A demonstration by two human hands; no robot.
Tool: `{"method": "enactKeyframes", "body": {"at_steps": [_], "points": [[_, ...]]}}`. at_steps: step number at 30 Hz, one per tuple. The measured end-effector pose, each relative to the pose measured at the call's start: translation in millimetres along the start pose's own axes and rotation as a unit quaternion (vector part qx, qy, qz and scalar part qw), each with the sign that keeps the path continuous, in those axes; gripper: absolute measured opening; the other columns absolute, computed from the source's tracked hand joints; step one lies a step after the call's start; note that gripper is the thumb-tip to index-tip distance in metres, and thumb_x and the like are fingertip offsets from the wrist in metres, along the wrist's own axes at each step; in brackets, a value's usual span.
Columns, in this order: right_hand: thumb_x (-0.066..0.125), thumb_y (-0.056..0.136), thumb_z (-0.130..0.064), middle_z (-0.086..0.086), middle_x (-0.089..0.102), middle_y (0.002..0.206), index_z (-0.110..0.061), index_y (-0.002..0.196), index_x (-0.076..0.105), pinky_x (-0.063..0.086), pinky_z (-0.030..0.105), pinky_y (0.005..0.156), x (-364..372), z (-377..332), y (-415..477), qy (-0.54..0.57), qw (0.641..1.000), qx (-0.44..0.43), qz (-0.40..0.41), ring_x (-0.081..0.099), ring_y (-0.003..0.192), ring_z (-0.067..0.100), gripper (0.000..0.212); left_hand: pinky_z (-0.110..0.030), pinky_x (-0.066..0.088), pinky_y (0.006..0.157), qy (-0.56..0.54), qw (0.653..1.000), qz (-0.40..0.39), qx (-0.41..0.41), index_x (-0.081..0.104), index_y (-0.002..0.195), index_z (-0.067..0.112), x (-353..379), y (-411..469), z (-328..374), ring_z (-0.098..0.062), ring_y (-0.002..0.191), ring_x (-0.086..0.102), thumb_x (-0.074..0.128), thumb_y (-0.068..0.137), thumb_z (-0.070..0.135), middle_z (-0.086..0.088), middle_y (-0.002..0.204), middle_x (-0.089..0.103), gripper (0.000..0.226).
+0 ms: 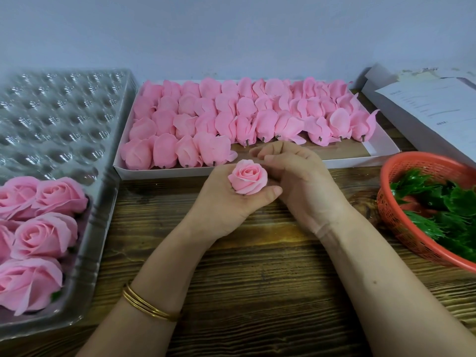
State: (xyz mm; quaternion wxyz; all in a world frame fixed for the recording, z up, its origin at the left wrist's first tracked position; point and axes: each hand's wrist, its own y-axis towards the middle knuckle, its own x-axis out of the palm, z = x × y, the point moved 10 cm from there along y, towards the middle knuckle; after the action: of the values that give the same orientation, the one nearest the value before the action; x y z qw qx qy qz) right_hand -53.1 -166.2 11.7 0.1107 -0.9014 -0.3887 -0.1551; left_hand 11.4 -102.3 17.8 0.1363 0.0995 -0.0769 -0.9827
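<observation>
between both hands, pink rose (247, 180)

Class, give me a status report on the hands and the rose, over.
Left hand grips rose, bloom up. Right hand curled beside it, hold unclear. Box of roses just behind; nothing blocks the hands.

We've got bare tabletop (257, 279) in front of the white box (164, 173), around our left hand (224, 202) and right hand (296, 176). Left of the box, the clear tray (51, 112) blocks; right of it, the orange basket (394, 215) and papers (432, 109).
</observation>
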Motion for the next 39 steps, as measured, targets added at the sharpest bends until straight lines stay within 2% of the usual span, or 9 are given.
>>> {"method": "enactKeyframes", "body": {"at_steps": [3,5,10,14,18,23,28,34,39], "points": [[0.067,0.078,-0.018,0.001,0.068,0.073,-0.019,0.07,0.069,0.053,0.029,0.07,2.2,-8.7,-2.5,-0.027,0.998,-0.046,0.019,0.064,0.074,0.016,0.008,-0.017,0.051,0.072,0.007,1.0,-0.003,-0.008,0.069,0.082,0.023,2.5,-0.6,-0.9,-0.003,0.08,0.066,0.076,0.084,0.006,0.014,0.079,0.071,0.018],[0.074,0.074,-0.024,-0.003,0.068,0.076,-0.025,0.068,0.07,0.049,0.029,0.071,5.0,-15.5,-5.3,-0.076,0.992,-0.09,0.032,0.062,0.073,0.011,0.007,-0.032,0.055,0.082,0.002,1.0,0.001,-0.018,0.072,0.099,0.01,3.4,-0.8,-1.4,-0.015,0.09,0.07,0.076,0.084,0.006,0.0,0.093,0.075,0.016],[0.077,0.07,-0.021,-0.002,0.068,0.093,-0.024,0.07,0.067,0.048,0.03,0.091,14.4,-25.0,-10.4,-0.191,0.966,-0.167,0.047,0.063,0.099,0.009,0.01,-0.054,0.053,0.085,0.017,1.0,0.0,-0.024,0.068,0.101,-0.002,3.9,0.0,-1.8,-0.032,0.091,0.069,0.074,0.085,0.004,-0.017,0.092,0.072,0.018],[0.078,0.067,-0.02,0.0,0.067,0.096,-0.021,0.072,0.067,0.05,0.038,0.097,17.6,-26.4,-13.0,-0.211,0.96,-0.175,0.05,0.063,0.104,0.014,0.012,-0.044,0.055,0.076,0.028,0.999,0.014,-0.021,0.066,0.082,0.005,0.6,0.5,-0.9,-0.02,0.078,0.066,0.072,0.083,-0.004,-0.004,0.075,0.068,0.011],[0.079,0.065,-0.021,0.007,0.066,0.103,-0.02,0.075,0.066,0.048,0.05,0.099,19.9,-25.6,-14.6,-0.247,0.953,-0.17,0.05,0.062,0.108,0.02,0.016,-0.051,0.052,0.079,0.014,1.0,0.015,-0.019,0.064,0.087,-0.006,1.3,-0.4,0.4,-0.034,0.084,0.065,0.068,0.084,-0.007,-0.022,0.084,0.067,0.005],[0.082,0.067,-0.02,0.013,0.065,0.105,-0.013,0.084,0.066,0.051,0.042,0.095,21.5,-24.3,-16.3,-0.284,0.942,-0.173,0.053,0.064,0.102,0.022,0.024,-0.035,0.057,0.08,-0.004,0.999,0.001,-0.039,0.069,0.09,0.007,3.0,-1.7,-1.6,-0.022,0.087,0.069,0.066,0.087,-0.008,-0.008,0.086,0.071,0.016],[0.081,0.064,-0.022,0.011,0.064,0.101,-0.017,0.083,0.06,0.052,0.041,0.091,21.5,-25.8,-16.1,-0.264,0.947,-0.178,0.046,0.062,0.1,0.022,0.029,-0.051,0.054,0.082,0.005,0.999,0.012,-0.053,0.065,0.088,-0.007,0.6,-1.9,-6.0,-0.032,0.084,0.065,0.065,0.087,-0.006,-0.023,0.088,0.067,0.001],[0.078,0.068,-0.009,0.006,0.059,0.108,-0.016,0.081,0.059,0.048,0.038,0.09,27.1,-20.8,-14.0,-0.192,0.97,-0.142,-0.032,0.058,0.103,0.013,0.024,-0.037,0.051,0.068,0.019,0.999,0.013,-0.049,0.064,0.078,-0.002,0.8,-0.3,-5.4,-0.02,0.071,0.06,0.069,0.084,-0.006,-0.013,0.075,0.066,0.009],[0.069,0.07,-0.006,0.007,0.063,0.117,-0.014,0.077,0.062,0.045,0.033,0.099,30.4,-18.7,-15.5,-0.164,0.978,-0.102,-0.076,0.058,0.115,0.013,0.012,-0.039,0.056,0.079,-0.003,0.998,0.001,-0.055,0.068,0.092,0.0,3.6,-3.0,-4.4,-0.031,0.089,0.068,0.072,0.084,-0.003,-0.018,0.089,0.071,0.009]]}}
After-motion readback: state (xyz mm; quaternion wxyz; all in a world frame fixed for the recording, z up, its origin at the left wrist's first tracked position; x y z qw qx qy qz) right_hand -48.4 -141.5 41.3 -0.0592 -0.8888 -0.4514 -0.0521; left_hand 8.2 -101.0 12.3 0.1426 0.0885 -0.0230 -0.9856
